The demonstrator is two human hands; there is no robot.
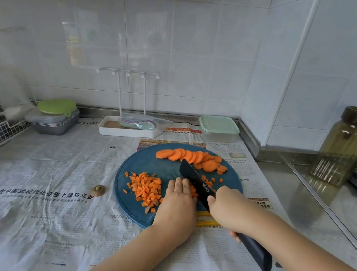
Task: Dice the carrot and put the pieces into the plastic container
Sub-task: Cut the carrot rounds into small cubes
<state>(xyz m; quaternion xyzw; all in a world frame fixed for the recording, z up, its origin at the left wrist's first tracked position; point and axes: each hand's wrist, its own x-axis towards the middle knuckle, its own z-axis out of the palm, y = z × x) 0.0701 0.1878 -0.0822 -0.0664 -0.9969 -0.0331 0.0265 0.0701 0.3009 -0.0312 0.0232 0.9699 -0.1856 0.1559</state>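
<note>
1. Work surface: a stainless steel counter [308, 206], smooth and reflective, largely covered by creased newspaper [45, 183]. Glossy white tiles form the wall behind it.
2. Cutting board [143, 165]: round, matte blue, lying flat on the newspaper.
3. Carrot slices [190, 156]: thin orange rounds, overlapping in a row along the far edge of the board.
4. Diced carrot [146, 188]: a loose heap of small, roughly cubic pieces on the near-left part of the board. A few stray bits lie to the right of the blade.
5. Knife [197, 183]: broad, rectangular black blade with a dark handle, edge down on the board and angled from far-left to near-right.
6. Right hand [229, 207]: fingers wrapped tightly round the knife handle at the blade end. The butt of the handle projects past the wrist.
7. Left hand [179, 201]: palm down, fingers bent and bunched, pinning a small carrot batch [193, 191] against the left face of the blade.
8. Plastic container [219, 128]: rounded rectangle, translucent body, pale green lid fitted. It stands beyond the board by the wall corner, well apart from the diced carrot.
9. Carrot stub [98, 189]: brownish top end, on the newspaper just left of the board.
10. Also present: a tinted glass jar [347, 146] with a dark lid at the right, and a white rack tray [126, 129] behind the board.
</note>
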